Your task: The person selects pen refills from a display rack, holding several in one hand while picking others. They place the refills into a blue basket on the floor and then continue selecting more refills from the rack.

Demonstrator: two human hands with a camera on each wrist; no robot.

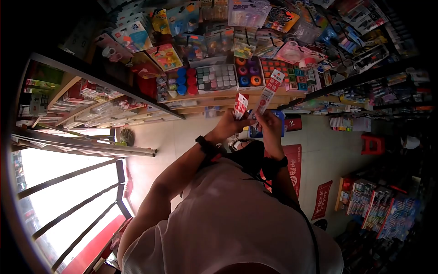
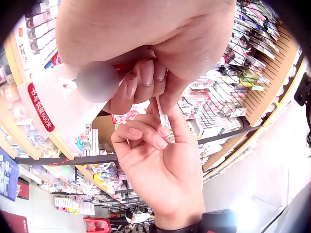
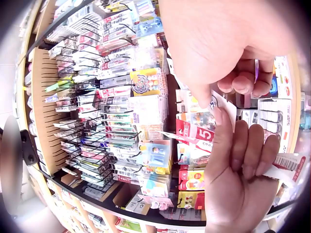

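Head view: gripping a red-and-white packet (image 1: pixel 240 108) in the left hand (image 1: pixel 229 125) and a long pale packet (image 1: pixel 271 89) in the right hand (image 1: pixel 271 128), before crowded shelves (image 1: pixel 205 97). Left wrist: showing both hands close together. Right wrist: facing hanging packages (image 3: pixel 146 104).

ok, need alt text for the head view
A person's left hand holds a small red-and-white packet and their right hand a longer packet with red lettering, side by side. Beyond them, carded packages hang above boxes of small items; a red stool stands at far right.
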